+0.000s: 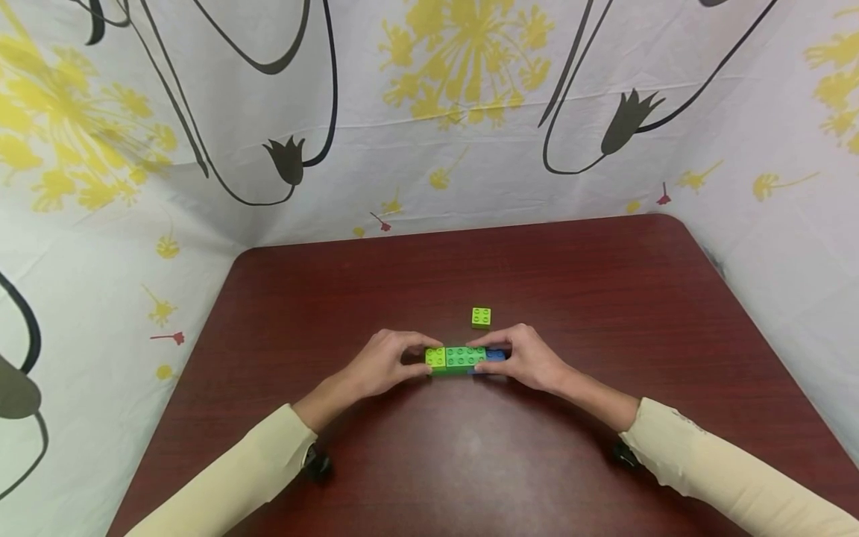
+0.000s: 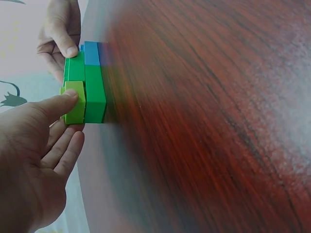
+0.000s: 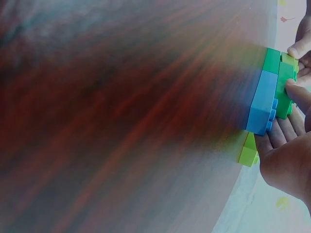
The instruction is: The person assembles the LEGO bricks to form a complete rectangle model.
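Observation:
A two-layer row of toy building bricks sits on the table between the hands. Its upper layer has a lime-green brick (image 1: 435,356) at the left end and a green brick (image 1: 461,355) beside it. Below them are another green brick (image 2: 95,97) and a blue brick (image 3: 261,103), whose studs stick out uncovered at the right end. My left hand (image 1: 385,364) pinches the lime-green brick between thumb and fingers. With thumb and fingers on its front and back sides, my right hand (image 1: 530,359) pinches the upper green brick near the blue end.
A loose lime-green brick (image 1: 481,318) stands on the table just behind the row. The dark red wooden table (image 1: 577,276) has rounded far corners. White cloth (image 1: 416,171) with a floral print hangs around its back and sides.

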Motion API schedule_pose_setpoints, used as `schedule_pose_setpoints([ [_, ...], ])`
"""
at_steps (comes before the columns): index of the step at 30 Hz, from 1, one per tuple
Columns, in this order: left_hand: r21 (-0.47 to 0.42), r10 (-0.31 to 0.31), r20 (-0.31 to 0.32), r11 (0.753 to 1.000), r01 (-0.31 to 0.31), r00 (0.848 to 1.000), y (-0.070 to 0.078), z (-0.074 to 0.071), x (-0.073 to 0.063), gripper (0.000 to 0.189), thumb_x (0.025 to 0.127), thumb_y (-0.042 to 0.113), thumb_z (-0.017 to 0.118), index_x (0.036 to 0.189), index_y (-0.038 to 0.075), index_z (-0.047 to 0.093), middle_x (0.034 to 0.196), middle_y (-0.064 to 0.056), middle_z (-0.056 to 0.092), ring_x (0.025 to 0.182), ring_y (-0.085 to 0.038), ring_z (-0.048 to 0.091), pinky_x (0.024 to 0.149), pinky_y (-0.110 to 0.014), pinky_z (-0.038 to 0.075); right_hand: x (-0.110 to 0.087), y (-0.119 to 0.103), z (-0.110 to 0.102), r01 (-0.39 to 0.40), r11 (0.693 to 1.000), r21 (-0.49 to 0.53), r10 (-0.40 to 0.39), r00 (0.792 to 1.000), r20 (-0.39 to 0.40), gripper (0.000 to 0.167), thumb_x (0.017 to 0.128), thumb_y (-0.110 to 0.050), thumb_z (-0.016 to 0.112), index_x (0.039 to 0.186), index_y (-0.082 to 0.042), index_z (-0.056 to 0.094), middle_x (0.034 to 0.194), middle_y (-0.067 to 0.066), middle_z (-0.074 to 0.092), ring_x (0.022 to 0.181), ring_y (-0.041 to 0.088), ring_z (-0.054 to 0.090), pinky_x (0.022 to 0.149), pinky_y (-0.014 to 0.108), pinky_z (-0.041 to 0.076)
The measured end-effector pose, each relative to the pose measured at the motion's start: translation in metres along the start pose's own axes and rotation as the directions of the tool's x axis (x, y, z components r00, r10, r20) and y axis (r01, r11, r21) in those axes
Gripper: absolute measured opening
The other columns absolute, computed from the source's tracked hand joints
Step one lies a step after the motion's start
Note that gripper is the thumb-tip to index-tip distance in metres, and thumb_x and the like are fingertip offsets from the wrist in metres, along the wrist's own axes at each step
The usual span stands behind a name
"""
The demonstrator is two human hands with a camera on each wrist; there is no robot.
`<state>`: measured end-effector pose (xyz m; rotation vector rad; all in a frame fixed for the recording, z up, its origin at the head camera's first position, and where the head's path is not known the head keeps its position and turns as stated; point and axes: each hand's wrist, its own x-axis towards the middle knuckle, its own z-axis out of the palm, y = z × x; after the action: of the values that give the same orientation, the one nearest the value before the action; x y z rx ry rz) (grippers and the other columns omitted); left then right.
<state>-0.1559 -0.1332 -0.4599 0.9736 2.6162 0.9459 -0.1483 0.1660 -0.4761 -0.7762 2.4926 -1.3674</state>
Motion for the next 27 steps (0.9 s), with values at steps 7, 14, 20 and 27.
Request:
schedule_pose_setpoints([
  [7,0.009,-0.003,-0.019,1.000,0.003,1.000,-0.0004,0.0016,0.0002,0.039,0.093,0.021,0.086,0.130,0.020,0.077,0.125,0.004,0.076,0.110,-0.009,0.072,0.094,-0.031,0.059,0.0003,-0.0005,0.0011,0.003,1.000,0.000,-0.003,1.000,-0.001,0.036,0.087,-0.015,0.091,0.121,-0.009,0.081,0.113,0.007,0.079,0.086,0.010,0.071,0.073,0.026,0.057],
  [14,0.047,0.003,-0.042,0.999,-0.001,0.999,0.0021,0.0048,0.0016,0.037,0.093,0.022,0.086,0.129,0.020,0.078,0.122,0.003,0.077,0.106,-0.009,0.073,0.090,-0.031,0.060,0.0001,-0.0009,0.0008,-0.005,1.000,-0.008,0.005,1.000,-0.002,0.034,0.088,-0.014,0.090,0.121,-0.009,0.082,0.112,0.007,0.079,0.088,0.010,0.071,0.073,0.027,0.058],
  [20,0.108,0.026,-0.060,0.994,-0.019,0.998,0.0064,0.0059,0.0020,0.036,0.093,0.023,0.087,0.128,0.018,0.078,0.119,0.002,0.078,0.101,-0.009,0.074,0.084,-0.030,0.060,0.0003,-0.0012,0.0009,0.003,1.000,-0.008,-0.003,1.000,-0.003,0.034,0.088,-0.013,0.090,0.121,-0.009,0.082,0.113,0.008,0.079,0.088,0.010,0.072,0.073,0.027,0.058],
  [27,0.095,0.027,-0.083,0.995,-0.019,0.996,0.0063,0.0077,-0.0001,0.036,0.091,0.020,0.088,0.126,0.017,0.079,0.119,0.000,0.078,0.099,-0.011,0.075,0.083,-0.032,0.061,0.0005,-0.0006,0.0013,0.009,1.000,-0.015,-0.009,1.000,-0.005,0.035,0.087,-0.014,0.091,0.121,-0.010,0.082,0.112,0.007,0.079,0.086,0.010,0.070,0.072,0.026,0.057],
])
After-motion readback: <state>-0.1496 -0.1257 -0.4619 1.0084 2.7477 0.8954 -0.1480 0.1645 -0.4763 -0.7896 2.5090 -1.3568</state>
